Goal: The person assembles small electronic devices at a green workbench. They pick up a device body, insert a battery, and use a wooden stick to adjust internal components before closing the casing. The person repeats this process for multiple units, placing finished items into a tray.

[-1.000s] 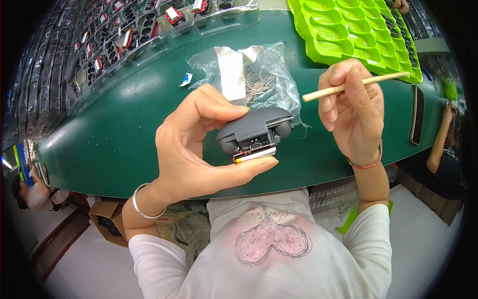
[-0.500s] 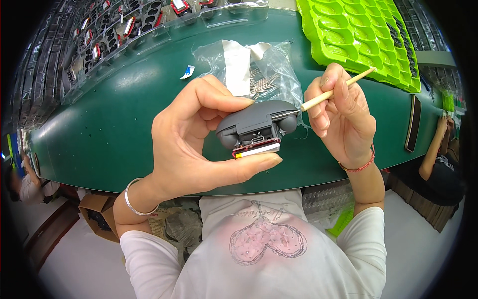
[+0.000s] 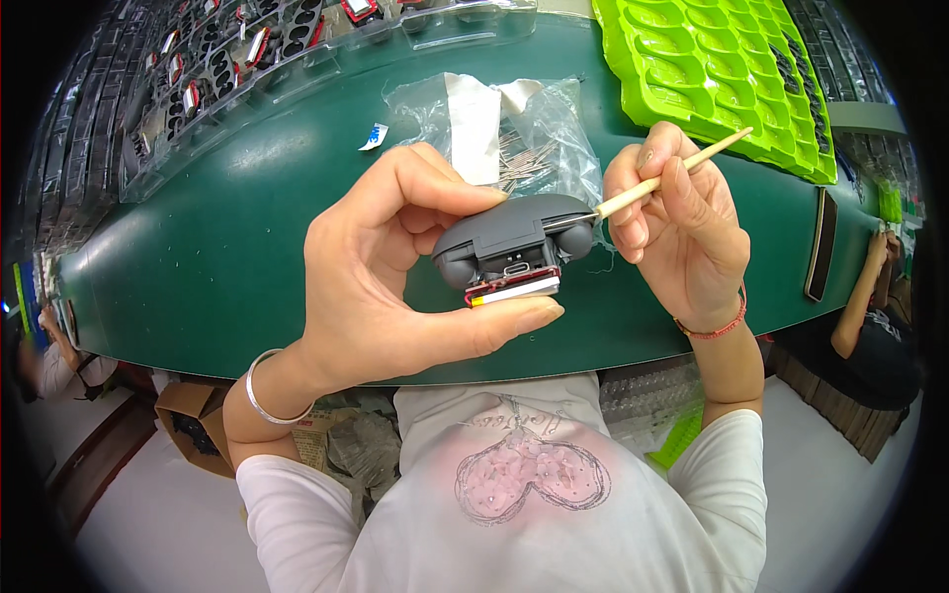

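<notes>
My left hand [image 3: 381,267] grips a dark grey earbud charging case [image 3: 509,232] between its thumb below and its fingers above. From the near side of the case a small red circuit board with a port [image 3: 517,268] and a silver battery [image 3: 514,290] stick out, the thumb pressing under the battery. In my right hand [image 3: 682,217] a pale wooden stick [image 3: 672,175] is pinched between thumb and fingers. A thin metal pin [image 3: 571,222] lies along the slot at the case's right end, meeting the stick's tip there. Whether pin and stick are joined I cannot tell.
Behind the case lies a clear plastic bag [image 3: 554,114] with several metal pins [image 3: 526,163]. A green moulded tray [image 3: 692,74] stands at back right, a clear tray of parts [image 3: 297,64] at back left. A dark phone-like slab [image 3: 820,244] rests at right; another person's arm [image 3: 858,296] shows beyond.
Both hands, with the case and stick, have shifted very slightly, and the case has tilted a little. The stick's tip stays at the case's right end.
</notes>
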Tool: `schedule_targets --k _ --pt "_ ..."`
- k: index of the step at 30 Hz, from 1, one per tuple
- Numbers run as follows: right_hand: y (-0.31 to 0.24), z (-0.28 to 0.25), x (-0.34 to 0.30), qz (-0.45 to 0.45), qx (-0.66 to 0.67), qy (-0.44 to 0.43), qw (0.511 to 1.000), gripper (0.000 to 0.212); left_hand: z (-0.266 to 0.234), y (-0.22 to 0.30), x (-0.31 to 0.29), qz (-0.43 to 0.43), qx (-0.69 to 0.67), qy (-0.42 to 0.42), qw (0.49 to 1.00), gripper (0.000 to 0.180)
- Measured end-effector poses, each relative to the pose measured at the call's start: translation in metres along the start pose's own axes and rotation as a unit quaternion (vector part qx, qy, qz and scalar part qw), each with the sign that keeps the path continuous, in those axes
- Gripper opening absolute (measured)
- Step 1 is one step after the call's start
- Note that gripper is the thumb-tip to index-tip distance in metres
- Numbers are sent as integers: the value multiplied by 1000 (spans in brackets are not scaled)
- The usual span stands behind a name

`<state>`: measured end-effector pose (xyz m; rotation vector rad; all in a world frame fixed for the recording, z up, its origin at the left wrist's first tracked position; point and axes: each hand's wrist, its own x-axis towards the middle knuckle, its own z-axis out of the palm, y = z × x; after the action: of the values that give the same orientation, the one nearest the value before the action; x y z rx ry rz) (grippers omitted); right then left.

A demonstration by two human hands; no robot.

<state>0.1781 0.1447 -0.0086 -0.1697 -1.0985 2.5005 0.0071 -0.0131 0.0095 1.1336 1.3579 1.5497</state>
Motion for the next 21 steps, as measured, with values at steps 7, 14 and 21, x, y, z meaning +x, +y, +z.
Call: schedule_targets --k 7,14,21 --pt "-1 -3 0 -72 -128 -11 989 14 -1 4 -2 -17 39 -15 999 51" --pt "4 1 -1 -45 -98 18 994 15 0 6 -2 11 98 -12 995 52" --pt "7 3 0 8 27 11 1000 19 0 4 -3 49 105 2 993 52"
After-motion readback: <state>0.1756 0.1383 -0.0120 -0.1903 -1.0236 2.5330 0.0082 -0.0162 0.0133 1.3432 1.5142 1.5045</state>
